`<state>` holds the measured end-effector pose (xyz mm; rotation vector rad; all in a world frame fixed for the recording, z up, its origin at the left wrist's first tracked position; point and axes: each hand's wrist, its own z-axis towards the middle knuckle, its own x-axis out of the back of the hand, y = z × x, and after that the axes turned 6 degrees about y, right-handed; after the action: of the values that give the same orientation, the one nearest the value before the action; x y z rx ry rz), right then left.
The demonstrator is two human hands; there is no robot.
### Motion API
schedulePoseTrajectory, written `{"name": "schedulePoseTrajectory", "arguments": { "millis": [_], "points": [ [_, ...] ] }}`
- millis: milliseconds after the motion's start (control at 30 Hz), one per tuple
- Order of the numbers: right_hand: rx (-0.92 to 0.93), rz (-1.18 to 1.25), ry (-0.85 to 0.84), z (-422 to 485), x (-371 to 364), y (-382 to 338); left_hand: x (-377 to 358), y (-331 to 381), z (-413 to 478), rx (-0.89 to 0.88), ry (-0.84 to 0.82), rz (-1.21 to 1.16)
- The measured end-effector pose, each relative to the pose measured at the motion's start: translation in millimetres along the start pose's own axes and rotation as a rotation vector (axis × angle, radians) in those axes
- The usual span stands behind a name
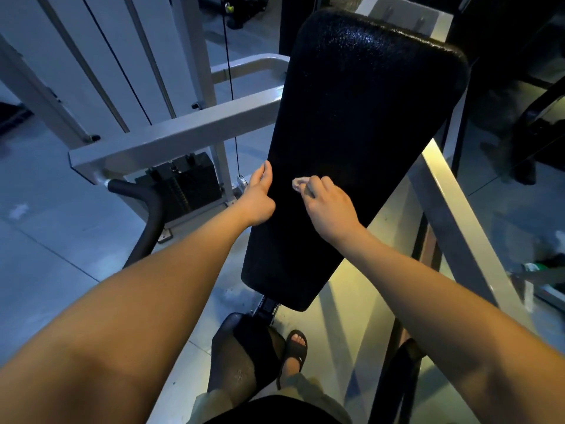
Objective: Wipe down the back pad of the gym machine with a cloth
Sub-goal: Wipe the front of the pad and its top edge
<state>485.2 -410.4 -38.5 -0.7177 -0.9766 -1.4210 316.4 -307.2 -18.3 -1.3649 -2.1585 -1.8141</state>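
Right hand [325, 201] pinches small pale crumpled cloth [301, 183] against long black textured vinyl back pad [360, 117], whose unwiped length runs away ahead of the knuckles (left hand [260, 195] clasps the near edge).

Cloth [299, 183] on back pad [351, 142], weight stack [183, 182] left.

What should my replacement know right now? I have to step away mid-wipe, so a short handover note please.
Left hand: grips the left edge of the black back pad, steadying it.
Right hand: closed on a small bunched pale cloth, pressing it on the pad face around mid-height.
Done: cannot tell how much is wiped; the top of the pad shines, which may be moisture or just light.
Left: work over the whole pad, top, lower end and edges.
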Motion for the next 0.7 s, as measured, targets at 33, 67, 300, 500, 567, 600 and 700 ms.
{"name": "schedulePoseTrajectory", "arguments": {
  "millis": [33,67,300,500,567,600,700],
  "points": [
    [0.004,0.041,-0.038,-12.3,-8.9,-4.7,-0.1,0.8,-0.3,0.005,0.001,0.022],
    [0.014,0.069,-0.091,-24.2,-15.5,-8.4,0.1,2.7,-0.9,0.015,0.0,0.039],
    [0.161,0.059,-0.146,-4.0,21.0,-2.7,10.4,8.9,1.0,0.015,-0.01,0.105],
    [0.024,-0.031,0.212,98.2,108.5,34.5,42.6,42.0,-1.4,-0.126,0.096,-0.006],
    [-0.092,-0.091,0.267,111.1,117.4,47.7,53.4,56.8,-0.9,-0.156,0.127,-0.037],
    [-0.141,-0.1,0.26,110.0,115.4,50.5,57.3,62.1,-0.3,-0.185,0.131,-0.036],
    [-0.095,-0.073,0.143,84.3,93.2,45.8,65.0,69.8,3.4,-0.218,0.132,-0.023]
  ]
}}
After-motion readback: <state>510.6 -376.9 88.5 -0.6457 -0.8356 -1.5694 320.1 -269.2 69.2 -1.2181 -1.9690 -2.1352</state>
